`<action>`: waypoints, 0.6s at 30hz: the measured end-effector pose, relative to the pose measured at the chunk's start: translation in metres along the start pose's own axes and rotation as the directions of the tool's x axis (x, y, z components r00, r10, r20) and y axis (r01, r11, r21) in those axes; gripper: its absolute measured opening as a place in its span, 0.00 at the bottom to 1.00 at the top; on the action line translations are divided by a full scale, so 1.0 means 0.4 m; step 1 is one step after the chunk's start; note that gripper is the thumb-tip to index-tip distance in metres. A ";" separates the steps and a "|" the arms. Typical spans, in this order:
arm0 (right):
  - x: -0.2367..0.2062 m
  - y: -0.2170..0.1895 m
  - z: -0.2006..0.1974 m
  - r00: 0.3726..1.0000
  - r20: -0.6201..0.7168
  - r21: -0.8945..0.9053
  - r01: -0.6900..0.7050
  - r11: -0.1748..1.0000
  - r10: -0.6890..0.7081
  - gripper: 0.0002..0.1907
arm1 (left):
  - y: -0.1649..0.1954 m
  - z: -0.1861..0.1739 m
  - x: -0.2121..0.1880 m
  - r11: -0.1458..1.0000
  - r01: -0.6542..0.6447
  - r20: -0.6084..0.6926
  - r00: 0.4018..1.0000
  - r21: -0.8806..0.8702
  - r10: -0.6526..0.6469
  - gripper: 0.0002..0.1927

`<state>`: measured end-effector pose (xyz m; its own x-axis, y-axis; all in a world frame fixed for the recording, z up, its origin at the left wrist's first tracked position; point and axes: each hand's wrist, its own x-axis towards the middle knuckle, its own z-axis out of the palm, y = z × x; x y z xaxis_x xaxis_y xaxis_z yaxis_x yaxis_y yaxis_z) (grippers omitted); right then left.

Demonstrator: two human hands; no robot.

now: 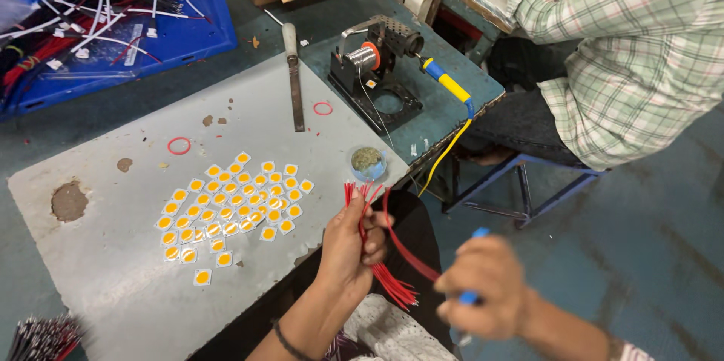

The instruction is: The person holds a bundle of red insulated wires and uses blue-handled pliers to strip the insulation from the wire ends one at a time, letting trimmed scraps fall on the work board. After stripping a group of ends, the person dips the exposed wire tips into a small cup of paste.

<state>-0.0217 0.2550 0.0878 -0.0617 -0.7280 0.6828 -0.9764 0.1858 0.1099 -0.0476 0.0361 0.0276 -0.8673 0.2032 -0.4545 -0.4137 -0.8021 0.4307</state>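
My left hand (348,244) is closed around a bunch of short red wires (382,274), their bared tips fanning out above my fingers near the grey board's front edge. One red wire loops from the bunch toward my right hand (483,285), which is blurred and gripped on a blue-handled tool (469,297). Several small white square chips with yellow centres (230,206) lie spread on the grey board (113,270) to the left of my left hand.
A small round tin (368,161) sits by the board's edge. A soldering iron with a yellow-blue handle (445,82) rests in its stand with a solder spool (367,57). A metal file (294,78), red rubber bands, a blue wire crate (113,14). Another person in a checked shirt (626,52) sits at right.
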 end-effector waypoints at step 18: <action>-0.116 -0.090 0.147 0.976 -0.012 0.252 -0.210 0.945 0.220 0.11 | 0.014 0.017 -0.008 0.935 -0.173 -0.032 0.981 0.308 0.192 0.19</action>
<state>0.0043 0.2433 0.0095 -0.2723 -0.6617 0.6986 -0.9616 0.1619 -0.2215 -0.0491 0.0345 0.0367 -0.9212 0.0272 -0.3881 -0.3222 -0.6125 0.7218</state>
